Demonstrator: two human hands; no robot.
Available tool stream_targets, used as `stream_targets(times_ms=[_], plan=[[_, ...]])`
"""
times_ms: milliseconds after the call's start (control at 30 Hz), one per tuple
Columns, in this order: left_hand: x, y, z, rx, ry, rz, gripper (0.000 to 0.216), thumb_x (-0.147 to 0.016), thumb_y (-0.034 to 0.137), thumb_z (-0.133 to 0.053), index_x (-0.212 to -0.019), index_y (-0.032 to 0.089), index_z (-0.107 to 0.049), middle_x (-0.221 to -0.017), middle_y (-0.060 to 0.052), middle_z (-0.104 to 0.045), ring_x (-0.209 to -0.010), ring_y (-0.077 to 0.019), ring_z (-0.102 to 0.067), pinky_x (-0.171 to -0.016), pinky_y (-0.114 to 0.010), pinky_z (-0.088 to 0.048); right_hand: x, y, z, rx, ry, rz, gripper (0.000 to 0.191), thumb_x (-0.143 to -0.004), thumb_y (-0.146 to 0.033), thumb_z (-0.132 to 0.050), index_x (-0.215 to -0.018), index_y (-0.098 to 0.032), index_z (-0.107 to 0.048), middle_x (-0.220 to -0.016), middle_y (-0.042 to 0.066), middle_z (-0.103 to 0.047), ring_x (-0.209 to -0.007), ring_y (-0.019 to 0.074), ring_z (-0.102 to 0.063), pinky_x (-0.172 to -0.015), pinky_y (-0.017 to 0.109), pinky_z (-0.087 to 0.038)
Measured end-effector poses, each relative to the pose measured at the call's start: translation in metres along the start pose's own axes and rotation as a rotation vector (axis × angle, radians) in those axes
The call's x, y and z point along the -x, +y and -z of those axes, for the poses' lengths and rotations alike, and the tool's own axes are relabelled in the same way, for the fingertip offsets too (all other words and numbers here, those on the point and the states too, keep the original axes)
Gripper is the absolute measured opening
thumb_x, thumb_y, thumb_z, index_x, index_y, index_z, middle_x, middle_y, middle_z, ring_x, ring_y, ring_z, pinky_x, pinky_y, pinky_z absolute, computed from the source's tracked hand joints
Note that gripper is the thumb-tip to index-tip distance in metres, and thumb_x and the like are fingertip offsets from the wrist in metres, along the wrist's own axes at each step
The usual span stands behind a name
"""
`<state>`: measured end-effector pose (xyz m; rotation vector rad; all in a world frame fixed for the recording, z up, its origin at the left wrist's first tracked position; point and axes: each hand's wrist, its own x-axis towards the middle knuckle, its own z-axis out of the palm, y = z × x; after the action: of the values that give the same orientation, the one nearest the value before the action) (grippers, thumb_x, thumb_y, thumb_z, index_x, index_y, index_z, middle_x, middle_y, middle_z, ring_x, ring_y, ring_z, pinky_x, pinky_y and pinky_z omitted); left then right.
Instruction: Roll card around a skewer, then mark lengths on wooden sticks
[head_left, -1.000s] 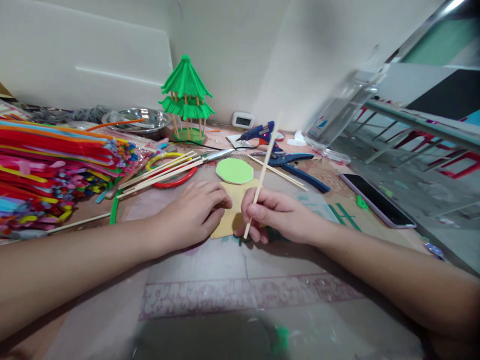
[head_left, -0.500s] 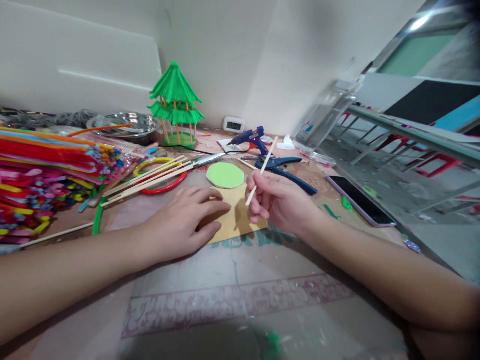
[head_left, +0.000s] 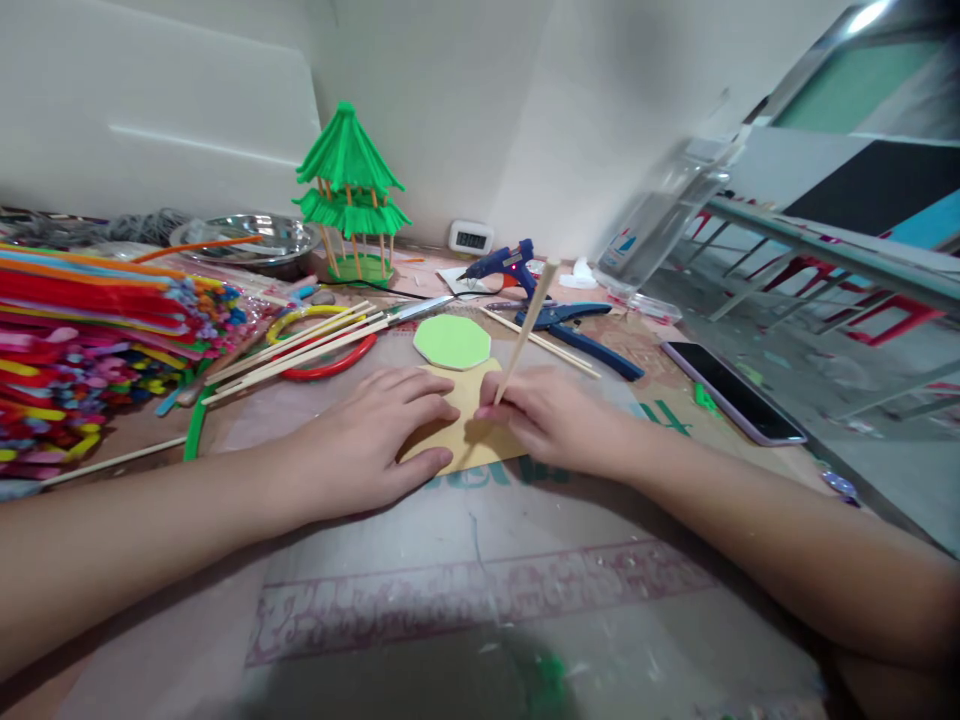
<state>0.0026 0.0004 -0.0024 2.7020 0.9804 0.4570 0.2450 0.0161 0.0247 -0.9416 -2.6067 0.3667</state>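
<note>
On the desk (head_left: 416,275), a fuzzy green model pagoda (head_left: 351,195) is stood. The left hand (head_left: 375,430) is rested, loose and gripping nothing, over a flat yellow card (head_left: 471,385); a green eight-sided card (head_left: 452,342) is set at its far edge. A thin wooden stick (head_left: 529,320), tilted over the yellow card, is pinched by the right hand (head_left: 555,415).

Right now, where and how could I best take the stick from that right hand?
Probably its upper part, coming from above: the stick slants upward with that length free, while the right hand pinches it low down, over the yellow card.
</note>
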Motion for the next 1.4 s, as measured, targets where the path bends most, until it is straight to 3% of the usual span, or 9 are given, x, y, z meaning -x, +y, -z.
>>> stream_targets(times_ms=[100,233,500,633,767,900,1000,1167,1400], plan=[[0.0,0.0,0.0,-0.013,-0.001,0.021,0.04,-0.099,0.046,-0.049,-0.126,0.021,-0.066,-0.146,-0.01,-0.056,-0.14,-0.0277,-0.047,-0.117,-0.049,-0.038,0.0,0.005,0.002,0.056,0.051,-0.034,0.018,-0.097,-0.027,-0.048,-0.082,-0.019,-0.054,-0.071,0.003,-0.06,-0.065,0.0167,-0.054,-0.062,0.027,-0.036],[0.0,0.0,0.0,-0.003,-0.006,0.008,0.041,-0.099,0.048,-0.048,-0.126,0.022,-0.066,-0.147,-0.01,-0.056,-0.141,-0.0284,-0.045,-0.118,-0.05,-0.037,0.001,0.0,0.002,-0.048,-0.056,0.018,0.018,-0.099,-0.028,-0.046,-0.085,-0.02,-0.054,-0.071,0.002,-0.06,-0.064,0.0159,-0.055,-0.063,0.026,-0.037],[0.0,0.0,0.0,0.01,0.017,-0.001,0.037,-0.099,0.046,-0.051,-0.122,0.022,-0.067,-0.143,-0.011,-0.059,-0.139,-0.031,-0.047,-0.115,-0.052,-0.039,0.0,-0.003,0.002,-0.041,-0.068,-0.031,0.019,-0.099,-0.03,-0.047,-0.085,-0.021,-0.055,-0.071,0.003,-0.062,-0.066,0.0171,-0.056,-0.064,0.027,-0.037],[0.001,0.0,0.0,-0.013,0.02,0.016,0.041,-0.099,0.048,-0.049,-0.125,0.021,-0.066,-0.146,-0.012,-0.057,-0.137,-0.0304,-0.049,-0.115,-0.052,-0.04,0.0,-0.003,0.001,0.027,0.012,-0.069,0.018,-0.097,-0.029,-0.048,-0.082,-0.02,-0.053,-0.071,0.004,-0.06,-0.066,0.0181,-0.054,-0.063,0.028,-0.035],[0.001,0.0,0.0,-0.016,0.009,0.004,0.042,-0.1,0.048,-0.047,-0.126,0.021,-0.066,-0.146,-0.011,-0.057,-0.139,-0.0297,-0.047,-0.116,-0.051,-0.038,-0.001,-0.004,0.002,-0.03,-0.081,-0.013,0.02,-0.098,-0.028,-0.046,-0.081,-0.02,-0.053,-0.071,0.003,-0.059,-0.066,0.0171,-0.053,-0.063,0.027,-0.035],[0.0,0.001,0.001,-0.032,0.003,0.022,0.04,-0.099,0.046,-0.049,-0.125,0.02,-0.065,-0.145,-0.013,-0.057,-0.137,-0.0301,-0.049,-0.115,-0.053,-0.039,-0.006,0.003,0.002,0.043,0.036,-0.174,0.016,-0.093,-0.026,-0.053,-0.079,-0.02,-0.053,-0.071,0.003,-0.059,-0.067,0.017,-0.051,-0.062,0.028,-0.032],[0.0,0.002,0.001,-0.03,0.007,0.034,0.039,-0.098,0.046,-0.05,-0.123,0.02,-0.065,-0.144,-0.013,-0.057,-0.136,-0.0305,-0.05,-0.115,-0.053,-0.039,-0.009,0.007,0.001,-0.287,0.171,-0.323,0.02,-0.093,-0.032,-0.058,-0.077,-0.021,-0.053,-0.066,0.001,-0.058,-0.061,0.015,-0.05,-0.058,0.026,-0.034],[0.001,0.002,0.0,-0.02,0.022,0.036,0.038,-0.098,0.046,-0.052,-0.124,0.021,-0.065,-0.143,-0.012,-0.058,-0.137,-0.0311,-0.049,-0.114,-0.053,-0.04,-0.012,0.002,-0.001,-1.362,0.237,-0.604,0.03,-0.092,-0.045,-0.061,-0.076,-0.02,-0.053,-0.05,-0.005,-0.05,-0.04,0.0086,-0.038,-0.039,0.02,-0.029],[0.002,0.0,-0.002,-0.033,0.03,0.03,0.042,-0.098,0.048,-0.05,-0.126,0.021,-0.065,-0.144,-0.012,-0.058,-0.138,-0.0323,-0.048,-0.114,-0.055,-0.039,-0.013,-0.005,0.0,-1.602,0.229,-0.639,0.028,-0.097,-0.036,-0.058,-0.075,-0.019,-0.054,-0.049,-0.004,-0.055,-0.037,0.0075,-0.04,-0.036,0.016,-0.034]])
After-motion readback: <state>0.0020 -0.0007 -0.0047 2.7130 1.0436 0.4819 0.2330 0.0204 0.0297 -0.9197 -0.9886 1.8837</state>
